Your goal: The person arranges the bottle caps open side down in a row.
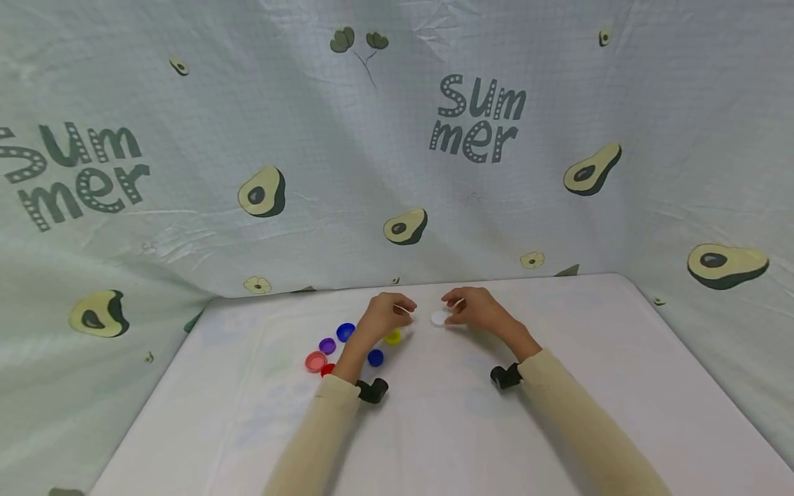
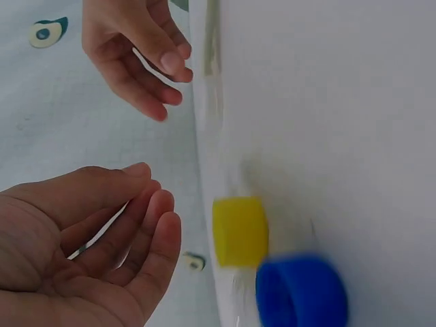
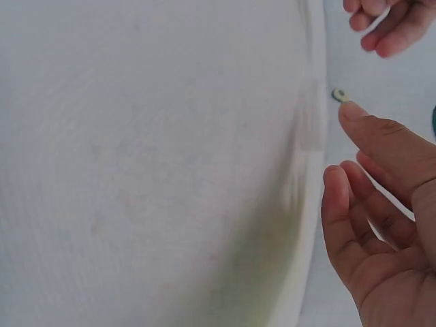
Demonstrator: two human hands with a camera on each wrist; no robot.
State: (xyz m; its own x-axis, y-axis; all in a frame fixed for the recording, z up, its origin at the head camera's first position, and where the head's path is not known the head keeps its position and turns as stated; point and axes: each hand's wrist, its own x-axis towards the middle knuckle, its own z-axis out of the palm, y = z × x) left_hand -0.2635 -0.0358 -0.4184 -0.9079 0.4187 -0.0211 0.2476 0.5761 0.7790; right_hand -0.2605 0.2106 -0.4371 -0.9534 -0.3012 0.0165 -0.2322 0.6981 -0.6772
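White cap (image 1: 438, 318) sits right at the right hand (image 1: 476, 308), head view only! Those fingers part from the thumb; left hand (image 1: 384, 315) curves loosely, and its wrist view catches the yellow cap (image 2: 240, 231) side-on.

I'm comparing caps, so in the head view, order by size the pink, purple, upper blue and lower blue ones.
Pink cap
Upper blue cap
Purple cap and lower blue cap: too alike to rank
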